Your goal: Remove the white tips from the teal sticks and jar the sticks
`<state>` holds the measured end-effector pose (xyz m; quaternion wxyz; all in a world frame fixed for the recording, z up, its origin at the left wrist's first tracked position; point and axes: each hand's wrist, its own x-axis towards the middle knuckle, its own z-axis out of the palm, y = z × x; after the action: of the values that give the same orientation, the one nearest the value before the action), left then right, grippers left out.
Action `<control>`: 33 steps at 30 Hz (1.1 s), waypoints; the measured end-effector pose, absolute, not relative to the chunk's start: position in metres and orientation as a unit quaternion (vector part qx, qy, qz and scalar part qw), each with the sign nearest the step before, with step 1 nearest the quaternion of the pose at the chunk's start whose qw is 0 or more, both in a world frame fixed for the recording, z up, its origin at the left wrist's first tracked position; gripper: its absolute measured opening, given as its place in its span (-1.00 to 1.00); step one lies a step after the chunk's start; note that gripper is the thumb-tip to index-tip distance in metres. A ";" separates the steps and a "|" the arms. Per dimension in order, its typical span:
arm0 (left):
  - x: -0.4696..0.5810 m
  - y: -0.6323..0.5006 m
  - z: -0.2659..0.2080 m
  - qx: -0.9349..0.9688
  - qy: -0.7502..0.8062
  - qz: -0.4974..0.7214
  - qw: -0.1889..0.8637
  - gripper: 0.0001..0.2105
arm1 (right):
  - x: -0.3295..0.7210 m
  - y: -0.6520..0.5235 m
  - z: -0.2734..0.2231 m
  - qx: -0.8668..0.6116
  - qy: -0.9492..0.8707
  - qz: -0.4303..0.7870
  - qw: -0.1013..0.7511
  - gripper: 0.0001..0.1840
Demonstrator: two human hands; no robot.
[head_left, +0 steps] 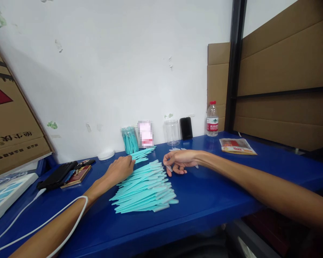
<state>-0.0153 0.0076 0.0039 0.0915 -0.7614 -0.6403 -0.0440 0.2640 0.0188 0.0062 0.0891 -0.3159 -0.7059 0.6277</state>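
Note:
Many slim turquoise sticks with clear caps [145,190] lie in a broad pile on the blue table. Behind them is a smaller bunch of turquoise sticks [144,153]. My left hand [121,168] is closed at the near end of that bunch, its fingertips on a stick and partly hidden. Just right of the big pile, my right hand [181,160] pinches a small clear cap [169,167] between thumb and finger, the other fingers loosely curled. A few more clear pieces [174,149] lie behind and under the right hand.
Against the wall stand a jar of turquoise sticks [129,140], a clear jar [172,133], a black phone-like object [186,128] and a water bottle [212,120]. A packet [237,146] lies right. A white lid [106,154], black case [57,175] and white cable [67,204] are left.

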 end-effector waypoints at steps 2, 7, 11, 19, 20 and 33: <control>-0.015 0.008 0.004 -0.762 -0.640 -0.045 0.092 -0.58 | 0.262 0.018 0.006 -0.318 -0.705 0.627 0.094 -0.83; -0.016 0.009 0.004 -0.759 -0.643 -0.043 0.089 -0.57 | 0.261 0.020 0.004 -0.321 -0.703 0.627 0.097 -0.84; -0.017 0.009 0.003 -0.757 -0.645 -0.044 0.090 -0.59 | 0.264 0.025 0.002 -0.330 -0.710 0.610 0.124 -0.86; -0.015 0.008 0.004 -0.759 -0.644 -0.048 0.082 -0.58 | 0.256 0.023 0.001 -0.330 -0.708 0.609 0.136 -0.86; -0.015 0.008 0.004 -0.758 -0.645 -0.048 0.081 -0.58 | 0.257 0.023 0.001 -0.335 -0.708 0.606 0.139 -0.86; -0.017 0.009 0.003 -0.763 -0.639 -0.045 0.089 -0.58 | 0.254 0.036 -0.009 -0.372 -0.696 0.577 0.211 -0.86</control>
<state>-0.0168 0.0093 0.0026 0.0888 -0.7631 -0.6386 -0.0448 0.2537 0.0360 -0.0094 0.2111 -0.3717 -0.6960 0.5769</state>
